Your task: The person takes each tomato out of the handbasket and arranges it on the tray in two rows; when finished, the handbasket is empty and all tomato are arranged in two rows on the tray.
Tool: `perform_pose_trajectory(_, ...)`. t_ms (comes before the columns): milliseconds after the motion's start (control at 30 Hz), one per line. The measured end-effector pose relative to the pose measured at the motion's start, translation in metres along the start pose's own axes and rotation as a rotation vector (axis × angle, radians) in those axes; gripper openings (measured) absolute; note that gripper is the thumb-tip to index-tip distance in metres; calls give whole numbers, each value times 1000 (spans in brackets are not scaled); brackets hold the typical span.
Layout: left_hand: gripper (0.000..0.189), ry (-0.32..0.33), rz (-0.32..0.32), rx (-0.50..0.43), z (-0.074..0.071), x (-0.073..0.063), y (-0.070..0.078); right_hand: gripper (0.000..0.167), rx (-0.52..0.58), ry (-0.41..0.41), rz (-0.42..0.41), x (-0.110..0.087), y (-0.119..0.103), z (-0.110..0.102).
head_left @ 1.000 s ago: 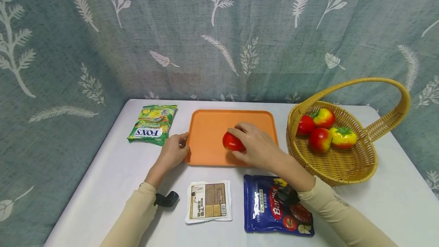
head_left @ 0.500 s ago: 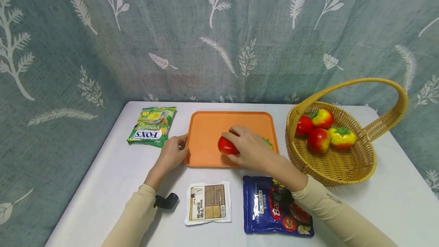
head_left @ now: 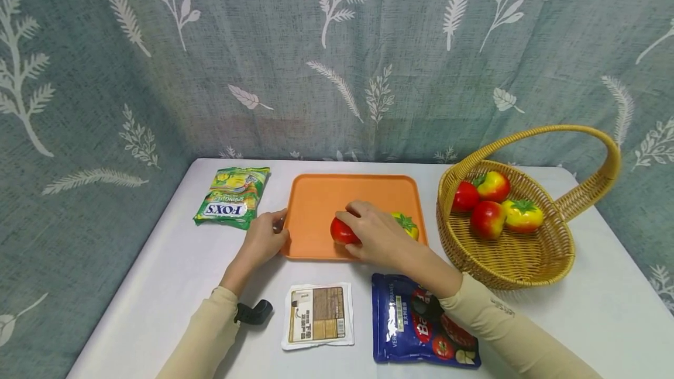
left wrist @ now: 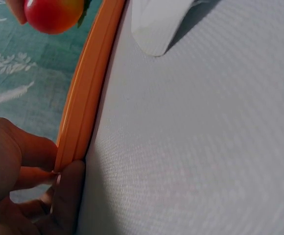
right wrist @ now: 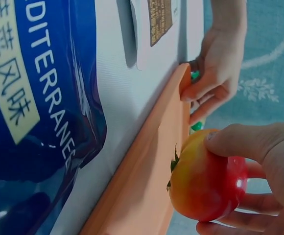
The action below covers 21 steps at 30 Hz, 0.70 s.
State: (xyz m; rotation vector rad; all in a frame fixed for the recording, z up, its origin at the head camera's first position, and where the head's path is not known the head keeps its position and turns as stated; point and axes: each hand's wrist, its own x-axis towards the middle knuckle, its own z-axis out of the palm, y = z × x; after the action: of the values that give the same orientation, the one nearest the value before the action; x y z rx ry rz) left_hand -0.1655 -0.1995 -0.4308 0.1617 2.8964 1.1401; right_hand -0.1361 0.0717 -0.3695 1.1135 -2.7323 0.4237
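Note:
A red-and-yellow tomato [right wrist: 205, 181] with a green calyx sits between the thumb and fingers of my right hand [head_left: 376, 235]. In the head view this hand is over the orange tray [head_left: 316, 192]; whether the tomato touches the tray is unclear. Behind the hand, another yellow fruit with a green top [head_left: 405, 224] lies on the tray's right part, partly covered. My left hand [head_left: 265, 237] pinches the tray's left edge, thumb on one side and fingers on the other, as the left wrist view shows.
A woven basket [head_left: 505, 265] with a tall handle and several fruits stands at right. A green Fox's packet [head_left: 231, 195] lies left of the tray. Nearer are a white-and-brown packet [head_left: 318, 314] and a blue Barilla pouch [head_left: 405, 344], partly under my right forearm.
My right hand has shifted left across the tray with the tomato, uncovering the yellow fruit behind it. My left hand keeps its hold on the tray's edge.

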Motion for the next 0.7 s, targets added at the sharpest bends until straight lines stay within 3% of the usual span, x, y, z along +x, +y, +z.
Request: perform_pose_trajectory(700,56,-3,-1,-16,1,-1,-1,56,-41,-24,19,6,6,15)
